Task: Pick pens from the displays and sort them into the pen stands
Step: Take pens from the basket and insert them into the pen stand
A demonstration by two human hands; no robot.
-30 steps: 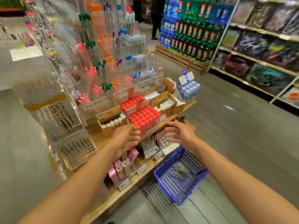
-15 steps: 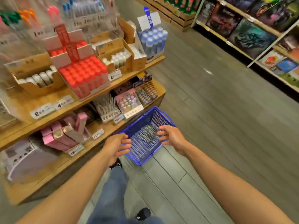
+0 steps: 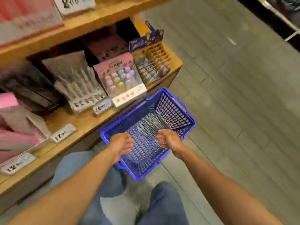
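I am reaching both my left hand (image 3: 122, 144) and right hand (image 3: 168, 140), fingers relaxed and holding nothing, into the blue basket (image 3: 186, 118) on the floor, where the pens (image 3: 149, 125) are lying, likely to gather some next.

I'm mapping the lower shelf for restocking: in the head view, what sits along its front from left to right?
Pink boxes → grey pen display → pink pastel display box → yellow-and-blue carded display, at the shelf's right end.
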